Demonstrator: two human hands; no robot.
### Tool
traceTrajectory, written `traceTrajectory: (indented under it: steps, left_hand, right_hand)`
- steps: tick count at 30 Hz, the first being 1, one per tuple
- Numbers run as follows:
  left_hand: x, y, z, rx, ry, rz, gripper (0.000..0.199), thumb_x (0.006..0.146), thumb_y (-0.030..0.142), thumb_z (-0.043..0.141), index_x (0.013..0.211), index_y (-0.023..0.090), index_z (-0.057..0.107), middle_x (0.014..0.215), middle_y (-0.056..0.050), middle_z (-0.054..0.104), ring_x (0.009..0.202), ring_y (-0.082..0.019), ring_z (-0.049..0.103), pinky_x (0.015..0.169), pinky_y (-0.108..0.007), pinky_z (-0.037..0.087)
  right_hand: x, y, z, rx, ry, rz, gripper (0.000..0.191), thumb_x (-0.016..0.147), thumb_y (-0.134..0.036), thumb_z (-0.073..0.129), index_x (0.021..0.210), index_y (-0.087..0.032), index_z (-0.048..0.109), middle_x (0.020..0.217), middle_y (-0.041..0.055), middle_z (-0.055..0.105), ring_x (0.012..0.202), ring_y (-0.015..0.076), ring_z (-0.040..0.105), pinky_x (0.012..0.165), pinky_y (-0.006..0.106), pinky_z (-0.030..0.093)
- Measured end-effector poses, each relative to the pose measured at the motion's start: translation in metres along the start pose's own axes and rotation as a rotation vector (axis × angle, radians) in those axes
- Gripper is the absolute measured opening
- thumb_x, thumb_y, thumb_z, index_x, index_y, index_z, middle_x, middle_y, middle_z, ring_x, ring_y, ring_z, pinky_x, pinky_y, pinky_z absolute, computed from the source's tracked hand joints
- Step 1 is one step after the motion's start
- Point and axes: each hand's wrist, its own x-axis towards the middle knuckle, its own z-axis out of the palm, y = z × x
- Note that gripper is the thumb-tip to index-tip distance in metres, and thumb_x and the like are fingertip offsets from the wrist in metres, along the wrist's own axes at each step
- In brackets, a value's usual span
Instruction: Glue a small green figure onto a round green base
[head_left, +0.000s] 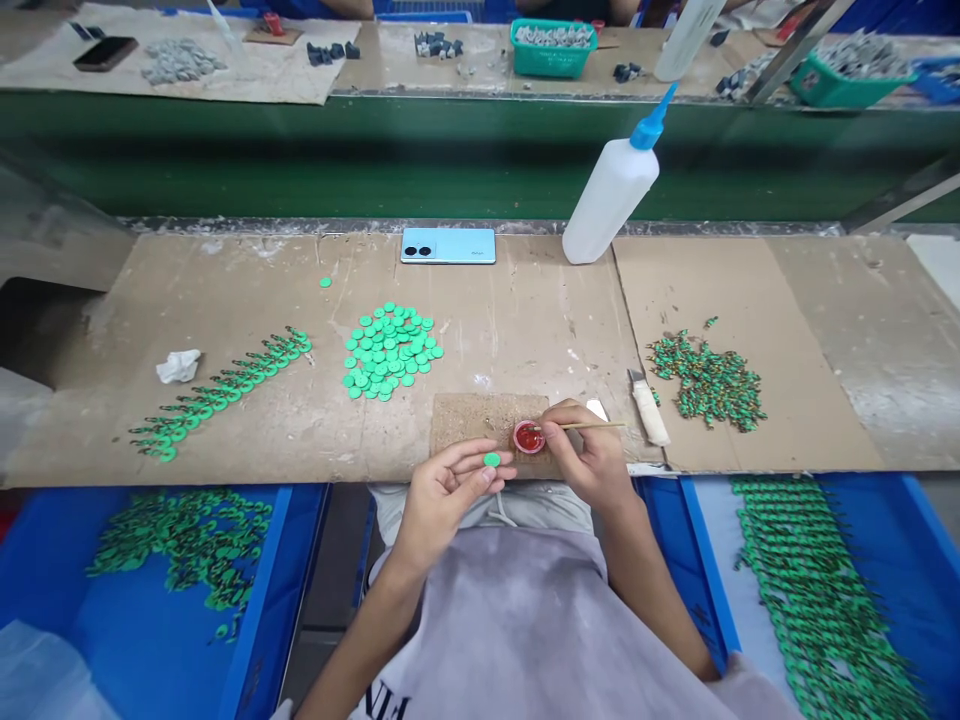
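Observation:
Between the fingertips of my left hand [442, 495] is a small round green disc [491, 460], near the table's front edge. My right hand [589, 455] pinches a thin wooden stick [600, 426], whose tip is at a small round cup of red paste [529, 437]. The cup stands on a brown board [469, 417] between my hands. Beyond my left hand lies a pile of green discs [390, 350]. Farther left, discs with small dark parts attached form a slanting row [225, 390]. A heap of small green and gold pieces [709, 380] lies on the right.
A white bottle with a blue nozzle [611, 200] and a light blue phone [448, 246] stand and lie at the back. A wrapped blade [649, 410] lies right of my right hand. Blue bins [259, 600] with green parts flank my lap. Crumpled tissue [178, 366] lies left.

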Motion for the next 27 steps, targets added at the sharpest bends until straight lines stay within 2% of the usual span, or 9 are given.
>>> traceTrajectory:
  steps: [7, 13, 17, 22, 27]
  left_hand:
    - [0.0, 0.001, 0.0, -0.009, 0.013, 0.002, 0.042, 0.079, 0.04, 0.088, 0.111, 0.015, 0.077, 0.109, -0.016, 0.083, 0.092, -0.027, 0.083, 0.082, -0.033, 0.067]
    - [0.0, 0.001, 0.002, -0.006, 0.036, 0.019, 0.037, 0.079, 0.043, 0.088, 0.101, 0.015, 0.079, 0.101, -0.014, 0.084, 0.086, -0.027, 0.083, 0.079, -0.033, 0.068]
    - [0.001, -0.001, 0.003, 0.007, 0.026, 0.029, 0.04, 0.073, 0.038, 0.093, 0.104, 0.016, 0.08, 0.099, -0.013, 0.084, 0.089, -0.027, 0.083, 0.083, -0.034, 0.067]
    - [-0.001, 0.0, 0.005, 0.063, -0.021, 0.06, 0.037, 0.077, 0.037, 0.09, 0.106, 0.017, 0.08, 0.099, -0.012, 0.084, 0.091, -0.026, 0.082, 0.086, -0.033, 0.065]
    - [-0.004, 0.001, 0.008, 0.101, -0.036, 0.077, 0.036, 0.08, 0.038, 0.087, 0.108, 0.017, 0.079, 0.1, -0.011, 0.084, 0.096, -0.027, 0.082, 0.087, -0.032, 0.065]
  right_hand:
    - [0.0, -0.001, -0.003, 0.032, 0.026, -0.044, 0.018, 0.105, -0.025, 0.056, 0.091, -0.023, 0.068, 0.079, 0.0031, 0.071, 0.074, 0.0188, 0.068, 0.066, 0.032, 0.055]
    - [-0.017, -0.002, -0.004, 0.124, 0.178, -0.062, 0.013, 0.104, -0.029, 0.058, 0.099, -0.025, 0.069, 0.082, 0.0048, 0.072, 0.074, 0.022, 0.069, 0.065, 0.037, 0.056]
    - [-0.027, -0.004, 0.0, 0.141, 0.248, -0.126, 0.01, 0.103, -0.031, 0.061, 0.103, -0.026, 0.07, 0.08, 0.0052, 0.072, 0.068, 0.0226, 0.067, 0.059, 0.039, 0.054]
    - [-0.028, -0.01, 0.002, 0.142, 0.215, -0.139, 0.011, 0.103, -0.029, 0.06, 0.104, -0.027, 0.071, 0.08, 0.0046, 0.072, 0.066, 0.022, 0.068, 0.059, 0.038, 0.055]
    - [-0.03, -0.019, 0.005, 0.241, 0.202, -0.18, 0.012, 0.103, -0.024, 0.059, 0.107, -0.026, 0.07, 0.077, 0.0041, 0.071, 0.064, 0.0208, 0.067, 0.056, 0.036, 0.054]
